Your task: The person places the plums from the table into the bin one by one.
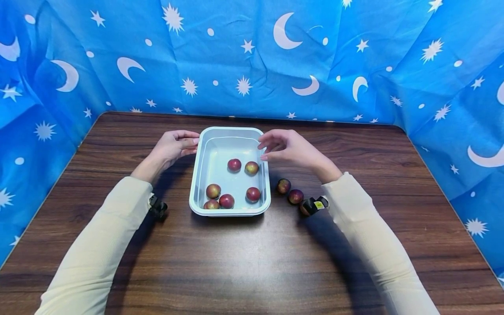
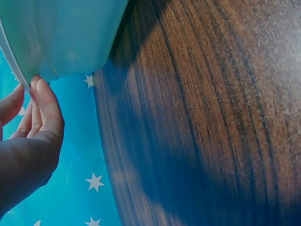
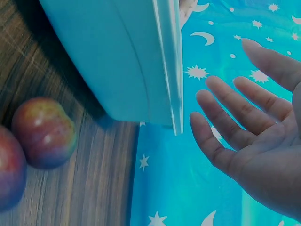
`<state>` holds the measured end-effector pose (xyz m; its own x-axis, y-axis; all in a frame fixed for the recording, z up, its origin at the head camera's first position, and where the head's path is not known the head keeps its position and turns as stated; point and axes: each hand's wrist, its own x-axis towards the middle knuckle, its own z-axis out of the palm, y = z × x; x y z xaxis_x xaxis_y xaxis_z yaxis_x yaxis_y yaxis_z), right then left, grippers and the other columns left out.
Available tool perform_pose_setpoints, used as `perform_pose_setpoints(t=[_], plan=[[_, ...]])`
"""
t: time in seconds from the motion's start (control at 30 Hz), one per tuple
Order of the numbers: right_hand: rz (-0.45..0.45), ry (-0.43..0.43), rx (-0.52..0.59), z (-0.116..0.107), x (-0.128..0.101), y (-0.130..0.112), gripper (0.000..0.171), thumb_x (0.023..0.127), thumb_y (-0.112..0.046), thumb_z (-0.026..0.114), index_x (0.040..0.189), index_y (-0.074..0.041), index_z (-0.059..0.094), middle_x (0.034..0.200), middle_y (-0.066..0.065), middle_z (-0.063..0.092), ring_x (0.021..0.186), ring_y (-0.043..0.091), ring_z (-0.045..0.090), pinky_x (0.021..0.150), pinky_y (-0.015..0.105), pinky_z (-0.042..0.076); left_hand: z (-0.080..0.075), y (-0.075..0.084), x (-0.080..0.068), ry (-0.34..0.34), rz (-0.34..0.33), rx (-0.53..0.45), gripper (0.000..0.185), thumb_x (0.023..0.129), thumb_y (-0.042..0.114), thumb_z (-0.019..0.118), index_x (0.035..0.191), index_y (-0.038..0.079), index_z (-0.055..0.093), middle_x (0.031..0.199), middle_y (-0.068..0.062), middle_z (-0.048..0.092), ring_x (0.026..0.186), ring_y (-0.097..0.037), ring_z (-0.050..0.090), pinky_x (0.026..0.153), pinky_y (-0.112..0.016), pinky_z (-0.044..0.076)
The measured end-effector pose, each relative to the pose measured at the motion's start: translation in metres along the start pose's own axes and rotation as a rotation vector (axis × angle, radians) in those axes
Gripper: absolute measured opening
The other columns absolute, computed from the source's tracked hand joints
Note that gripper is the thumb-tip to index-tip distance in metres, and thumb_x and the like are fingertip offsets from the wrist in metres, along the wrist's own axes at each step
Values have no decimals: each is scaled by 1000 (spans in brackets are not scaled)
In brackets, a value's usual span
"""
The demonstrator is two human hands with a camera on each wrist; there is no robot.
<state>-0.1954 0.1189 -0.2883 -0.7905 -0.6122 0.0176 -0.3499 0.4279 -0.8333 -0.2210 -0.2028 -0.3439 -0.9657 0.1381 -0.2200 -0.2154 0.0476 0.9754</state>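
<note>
**A:** ok quick count, how many fruits are there? I get six in the tray [image 1: 204, 175].

**B:** Same here, six red-yellow fruits in the tray: two toward the far end, one at [image 1: 234, 164] and one at [image 1: 251, 167], then four at the near end, [image 1: 213, 190], [image 1: 211, 204], [image 1: 226, 201], [image 1: 253, 194]. Three more lie on the table [image 1: 252, 262] just right of the tray in a short diagonal row: [image 1: 283, 186], [image 1: 295, 196], and a third [image 1: 304, 208] mostly hidden behind the black wrist camera [image 1: 315, 204]. So nine total, one tray.

**A:** and the hands?

**B:** The left hand [image 1: 171, 146] is at the tray's far-left corner; in the left wrist view its fingertips [image 2: 40, 87] touch the rim, fingers fairly straight, nothing gripped. The right hand [image 1: 283, 146] is at the far-right rim with fingers spread and relaxed; the right wrist view shows a gap between them [image 3: 221, 127] and the rim, so not touching, holding nothing.

**A:** anything in the way?

**B:** Not really. Around it all is a blue cloth [image 1: 252, 57] with white moons and stars. The right wrist camera has a small yellow label, too tiny to read. No other writing that I can see.
</note>
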Motion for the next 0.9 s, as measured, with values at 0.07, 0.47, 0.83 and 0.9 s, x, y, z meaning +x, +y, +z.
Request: perform_pose_setpoints(t=[0.07,0.47,0.83,0.9], plan=[[2,4,-2,-2,-1,2,38,84,-14,68,118,-3,56,107,11,62,95,19,58,83,34,52,0,0,0,2,0,0,30,91,4,54,117,-10,49,88,-3,61,74,-10,62,84,-32,52],[9,38,-34,-12,-7,12,36,82,-14,70,114,-4,58,103,9,63,95,17,59,84,33,51,0,-1,0,2,2,5,30,91,4,55,117,-10,48,89,-2,61,75,-10,63,85,-33,51],[10,69,-41,-24,-21,17,32,83,-13,68,113,-5,59,105,11,63,97,21,59,82,33,50,-1,-1,1,2,2,17,31,91,5,55,117,-10,48,90,-3,61,76,-10,62,87,-34,50],[10,76,-42,-27,-23,18,32,84,-12,68,113,-5,59,104,9,64,95,20,60,79,30,51,-1,-1,1,3,1,18,31,91,5,55,117,-10,48,90,-3,61,76,-10,62,87,-34,50]])
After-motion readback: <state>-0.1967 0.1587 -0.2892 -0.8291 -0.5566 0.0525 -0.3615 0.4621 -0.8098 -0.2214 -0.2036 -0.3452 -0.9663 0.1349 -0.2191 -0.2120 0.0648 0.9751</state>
